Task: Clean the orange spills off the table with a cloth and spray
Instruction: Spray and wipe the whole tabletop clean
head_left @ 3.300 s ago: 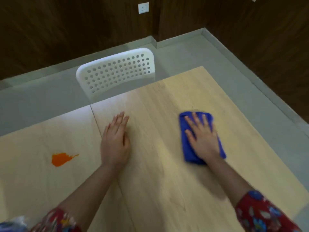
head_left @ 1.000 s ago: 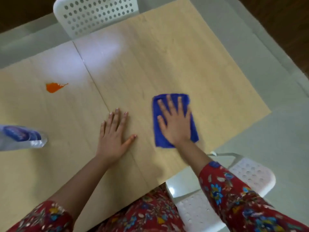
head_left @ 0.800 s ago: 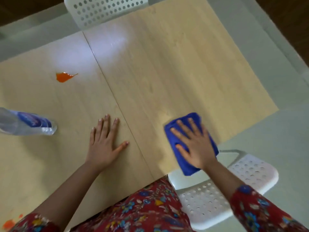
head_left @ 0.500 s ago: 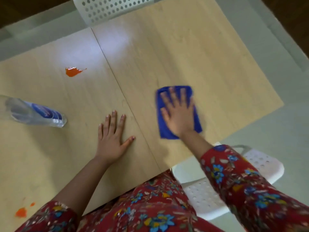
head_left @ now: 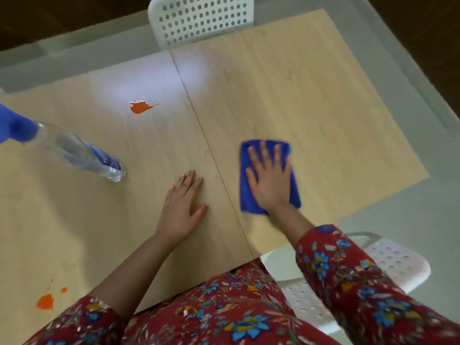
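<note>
My right hand [head_left: 270, 180] presses flat, fingers spread, on a folded blue cloth [head_left: 295, 192] lying on the right panel of the pale wooden table [head_left: 311, 100]. My left hand [head_left: 183, 207] rests flat on the table just left of the seam, holding nothing. An orange spill [head_left: 139, 107] sits on the left panel toward the far edge. A second orange spill [head_left: 45, 302] with small drops lies near the front left. A clear spray bottle [head_left: 74, 151] with a blue head stands at the left, apart from both hands.
A white perforated chair [head_left: 201, 17] stands at the table's far side. Another white chair [head_left: 388, 265] is below the near right edge beside my body. The table's right edge runs close to the cloth; grey floor surrounds the table.
My right hand has slid the cloth back and forth across the right panel, toward the near edge and away again. My left hand stayed flat. The view has shifted, showing the bottle and the front-left spill.
</note>
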`<act>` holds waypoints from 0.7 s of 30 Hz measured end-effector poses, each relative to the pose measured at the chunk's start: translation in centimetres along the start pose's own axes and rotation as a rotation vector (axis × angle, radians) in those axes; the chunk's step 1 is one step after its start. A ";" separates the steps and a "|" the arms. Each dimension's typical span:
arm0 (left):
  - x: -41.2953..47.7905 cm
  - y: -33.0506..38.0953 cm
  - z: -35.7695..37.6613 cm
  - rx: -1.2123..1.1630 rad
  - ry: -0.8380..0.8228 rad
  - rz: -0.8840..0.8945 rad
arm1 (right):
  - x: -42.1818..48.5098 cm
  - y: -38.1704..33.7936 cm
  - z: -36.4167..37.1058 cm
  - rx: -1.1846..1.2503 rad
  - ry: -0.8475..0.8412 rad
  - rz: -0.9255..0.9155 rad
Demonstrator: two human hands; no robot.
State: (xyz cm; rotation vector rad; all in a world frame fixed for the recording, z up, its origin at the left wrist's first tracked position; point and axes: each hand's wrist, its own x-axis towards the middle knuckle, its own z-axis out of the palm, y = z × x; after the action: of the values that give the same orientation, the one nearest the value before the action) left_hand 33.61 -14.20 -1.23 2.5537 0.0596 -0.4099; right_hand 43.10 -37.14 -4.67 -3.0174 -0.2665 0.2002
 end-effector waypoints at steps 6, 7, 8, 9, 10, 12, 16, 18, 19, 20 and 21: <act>-1.4 -1.9 -1.9 -0.176 0.129 0.021 | -5.6 4.3 0.0 -0.016 -0.068 -0.337; -1.9 -2.1 -2.1 -0.223 0.173 -0.002 | -4.1 5.3 -0.3 -0.023 -0.079 -0.235; -2.3 -2.3 -2.4 -0.270 0.225 -0.034 | -2.2 5.6 -0.8 -0.025 -0.109 -0.137; -2.7 -2.6 -2.7 -0.313 0.277 -0.067 | -0.2 5.4 -1.2 -0.019 -0.126 -0.057; -3.2 -3.0 -3.2 -0.348 0.327 -0.097 | 1.8 4.2 -1.6 -0.018 -0.133 -0.006; -3.4 -3.6 -3.6 -0.391 0.395 -0.138 | 5.2 1.7 -1.8 -0.038 -0.120 0.073; -4.0 -4.5 -4.7 -0.448 0.543 -0.197 | 6.5 -5.7 -2.2 0.006 -0.087 0.138; -4.6 -5.2 -5.4 -0.497 0.659 -0.230 | 5.1 -10.9 -2.1 0.086 -0.055 -0.013; -4.9 -5.3 -5.7 -0.523 0.722 -0.247 | 4.2 -12.9 -1.6 0.125 -0.075 -0.091; -5.3 -5.5 -6.2 -0.536 0.793 -0.261 | 3.5 -14.9 -0.8 0.146 -0.097 -0.155; -5.6 -5.6 -6.8 -0.542 0.862 -0.263 | 3.0 -16.4 0.0 0.157 -0.104 -0.190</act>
State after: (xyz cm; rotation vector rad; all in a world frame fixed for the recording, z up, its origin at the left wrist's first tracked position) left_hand 29.49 -5.63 3.07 1.9996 0.7169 0.5685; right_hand 43.26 -20.55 -3.12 -2.8096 -0.5185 0.3434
